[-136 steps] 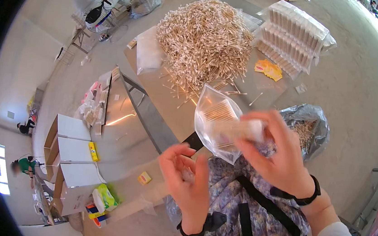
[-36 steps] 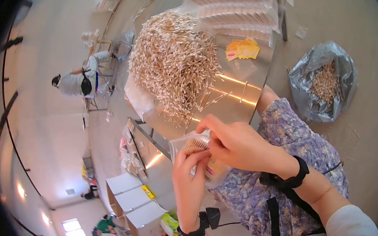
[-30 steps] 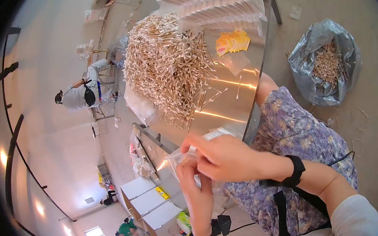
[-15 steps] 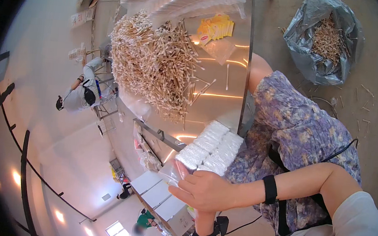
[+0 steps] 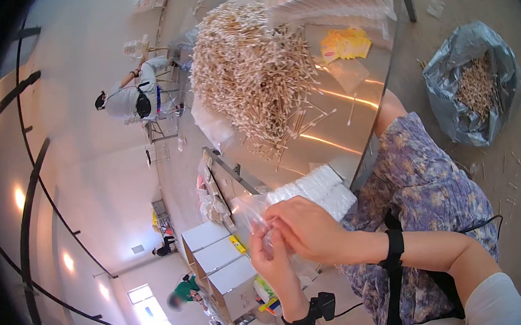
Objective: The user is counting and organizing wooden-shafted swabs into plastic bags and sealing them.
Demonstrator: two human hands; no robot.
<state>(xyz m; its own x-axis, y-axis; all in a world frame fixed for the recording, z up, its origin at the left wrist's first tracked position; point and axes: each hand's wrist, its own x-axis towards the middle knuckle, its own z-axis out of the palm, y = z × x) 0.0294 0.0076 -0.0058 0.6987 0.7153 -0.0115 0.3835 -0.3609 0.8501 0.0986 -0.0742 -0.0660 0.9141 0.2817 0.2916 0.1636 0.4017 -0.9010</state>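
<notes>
My right hand (image 5: 309, 228) is closed with bent fingers at a thin clear plastic bag (image 5: 247, 210). Just below it in the picture, my left hand (image 5: 274, 265) pinches the same bag, its fingertips close against the right hand's. Part of the bag is covered by the fingers, and whatever is inside it cannot be made out. Right behind the right hand, several white packs in clear wrap (image 5: 321, 187) lie side by side at the corner of the shiny metal table (image 5: 333, 122). My right hand partly hides them.
A large heap of cotton swabs (image 5: 250, 77) covers much of the table, near yellow packets (image 5: 346, 44) and stacked clear-wrapped rows (image 5: 332, 6). A grey plastic bag (image 5: 446, 86) holding swabs stands on the floor. White boxes (image 5: 206, 237) and several people (image 5: 135, 97) are farther off.
The view has shifted, so the table sits farther right. My left hand, mostly hidden behind the right before, now shows its fingers at the bag. My right hand's fingers have curled in.
</notes>
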